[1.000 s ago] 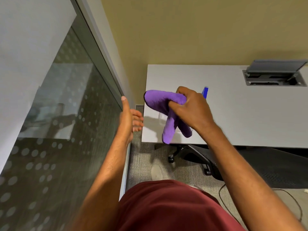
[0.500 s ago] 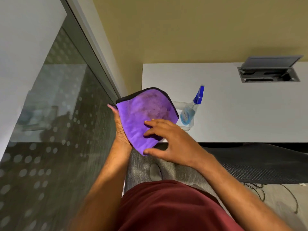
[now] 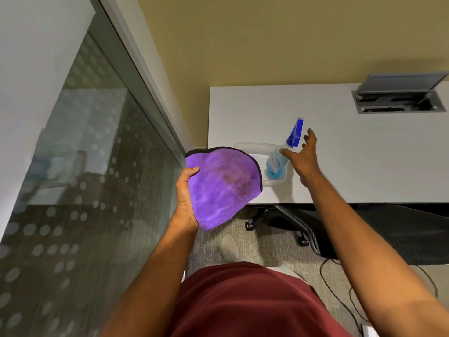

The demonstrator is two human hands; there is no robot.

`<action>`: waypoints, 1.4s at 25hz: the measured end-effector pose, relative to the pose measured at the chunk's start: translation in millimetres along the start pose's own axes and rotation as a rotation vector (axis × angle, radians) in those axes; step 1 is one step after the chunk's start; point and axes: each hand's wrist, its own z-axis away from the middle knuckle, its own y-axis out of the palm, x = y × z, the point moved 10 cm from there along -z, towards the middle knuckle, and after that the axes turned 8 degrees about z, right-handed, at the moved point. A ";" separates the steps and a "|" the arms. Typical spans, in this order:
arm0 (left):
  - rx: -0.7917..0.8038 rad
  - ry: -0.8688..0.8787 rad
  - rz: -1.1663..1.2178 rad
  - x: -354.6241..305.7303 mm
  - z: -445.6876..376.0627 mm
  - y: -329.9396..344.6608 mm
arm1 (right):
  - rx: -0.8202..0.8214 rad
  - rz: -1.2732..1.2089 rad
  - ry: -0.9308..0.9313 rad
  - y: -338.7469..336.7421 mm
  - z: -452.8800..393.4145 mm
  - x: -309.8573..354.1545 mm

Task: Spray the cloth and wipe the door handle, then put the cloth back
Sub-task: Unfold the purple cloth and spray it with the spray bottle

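Observation:
A purple cloth with a dark edge and some stains lies spread over my left hand, which grips it at its left side, in front of the desk's near corner. A spray bottle with blue liquid and a blue trigger head stands in a clear plastic tray on the white desk. My right hand is stretched out with fingers apart, right beside the bottle's neck; the thumb is at the neck, the hand is not closed around it. No door handle is in view.
A glass partition with a dotted frosted pattern and a grey frame runs along the left. A grey cable hatch stands open at the desk's back right. A black office chair sits under the desk, with cables on the carpet.
The cloth went from my right hand to my left hand and now lies spread out there. My right hand let go of it and reached out to the spray bottle.

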 end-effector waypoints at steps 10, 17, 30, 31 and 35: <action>-0.074 0.126 -0.041 -31.3 -11.1 -1.6 | 0.079 0.011 -0.178 -1.0 -25.7 12.7; -0.058 0.125 -0.068 -50.2 -24.2 7.3 | -0.099 -0.103 -0.541 -49.5 52.0 140.4; 0.134 0.117 -0.069 -73.8 -43.5 37.6 | 0.232 0.079 -0.461 67.5 152.7 172.8; 0.140 0.114 -0.067 -73.6 -44.0 37.7 | 0.213 0.122 -0.464 70.7 156.1 172.1; 0.147 0.123 -0.076 -75.0 -44.7 36.8 | 0.162 0.216 -0.472 74.3 159.1 172.3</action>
